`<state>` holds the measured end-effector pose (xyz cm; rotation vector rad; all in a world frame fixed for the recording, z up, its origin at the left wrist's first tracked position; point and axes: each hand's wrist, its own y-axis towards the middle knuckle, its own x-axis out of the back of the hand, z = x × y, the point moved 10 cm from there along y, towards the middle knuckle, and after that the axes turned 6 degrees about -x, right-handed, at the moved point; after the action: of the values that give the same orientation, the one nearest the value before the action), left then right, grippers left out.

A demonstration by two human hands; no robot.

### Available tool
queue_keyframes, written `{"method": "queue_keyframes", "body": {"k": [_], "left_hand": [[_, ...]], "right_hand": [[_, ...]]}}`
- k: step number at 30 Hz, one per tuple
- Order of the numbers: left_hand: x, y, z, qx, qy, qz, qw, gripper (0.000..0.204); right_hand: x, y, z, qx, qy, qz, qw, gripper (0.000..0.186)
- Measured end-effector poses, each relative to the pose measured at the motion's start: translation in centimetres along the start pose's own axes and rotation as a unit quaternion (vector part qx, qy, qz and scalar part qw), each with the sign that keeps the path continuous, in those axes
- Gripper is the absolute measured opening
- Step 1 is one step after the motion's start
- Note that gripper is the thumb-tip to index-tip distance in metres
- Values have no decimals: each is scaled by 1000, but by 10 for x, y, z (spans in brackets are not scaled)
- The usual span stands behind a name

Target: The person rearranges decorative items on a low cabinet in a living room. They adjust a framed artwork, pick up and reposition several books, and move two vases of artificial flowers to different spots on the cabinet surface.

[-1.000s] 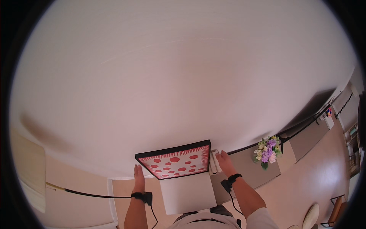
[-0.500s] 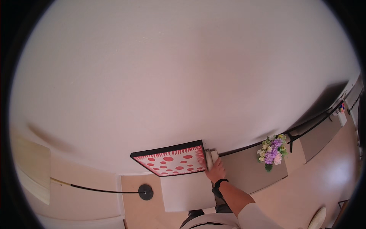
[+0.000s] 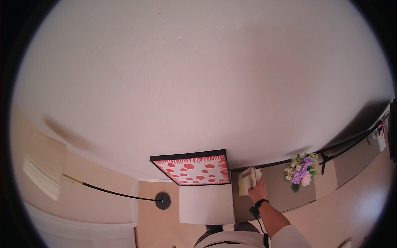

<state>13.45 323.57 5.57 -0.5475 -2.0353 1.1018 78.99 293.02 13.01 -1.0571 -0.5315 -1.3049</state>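
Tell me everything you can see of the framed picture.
The framed picture is four-sided, with a deep black frame and a whitish face carrying red ovals of mixed sizes; red strokes fringe at least its top and right edges. It stands tilted on a white block, close to the wall; whether it touches the wall is unclear. The right hand is clear of it, to its right.

Pale books point(image 3: 245, 182) are held together at the grey cabinet's point(image 3: 286, 194) left end.

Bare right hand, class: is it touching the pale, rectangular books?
Touching. The head view shows the right hand gripping the books by their right side, with no visible gap.
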Motion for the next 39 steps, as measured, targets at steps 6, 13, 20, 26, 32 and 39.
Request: {"method": "queue_keyframes", "body": {"k": [6,13,20,26,32,39], "left_hand": [[-58,1,-142,-201,94,30,975,41],[-158,-95,-291,-398,208,126,885,58],[-172,-90,-339,-376,58,198,903,66],[-139,-54,-355,-381,15,229,896,64],[-134,-17,-352,-500,134,191,834,58],[-136,-11,-346,-481,167,211,834,55]], "right_hand": [[43,-58,-64,91,-30,-9,995,83],[47,-147,26,281,-83,64,954,84],[-18,-216,152,436,-51,123,890,80],[-68,-262,193,453,-67,89,884,81],[-107,-277,179,409,-102,85,903,83],[-123,-284,164,375,-113,139,910,84]]}}
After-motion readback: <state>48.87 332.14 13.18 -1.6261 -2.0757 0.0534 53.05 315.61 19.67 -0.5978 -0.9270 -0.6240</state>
